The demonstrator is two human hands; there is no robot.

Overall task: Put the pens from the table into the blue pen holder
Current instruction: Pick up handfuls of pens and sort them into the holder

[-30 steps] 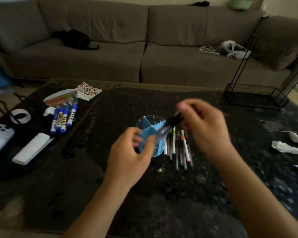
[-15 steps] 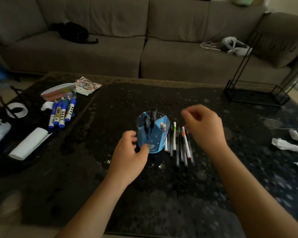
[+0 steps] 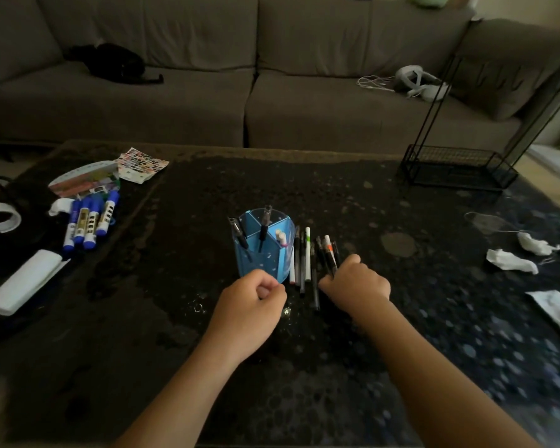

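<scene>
While left hand [image 3: 251, 299] rests fisted, empty, just below blue pen holder [image 3: 265, 245], right hand [image 3: 356, 281] curls onto pens [image 3: 307, 258], grip unclear.

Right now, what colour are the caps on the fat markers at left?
Blue caps, in the head view.

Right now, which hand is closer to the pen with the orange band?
Right. The right hand rests on the loose pens, fingertips beside the orange-banded pen. The left hand is curled in front of the blue pen holder, farther away.
</scene>
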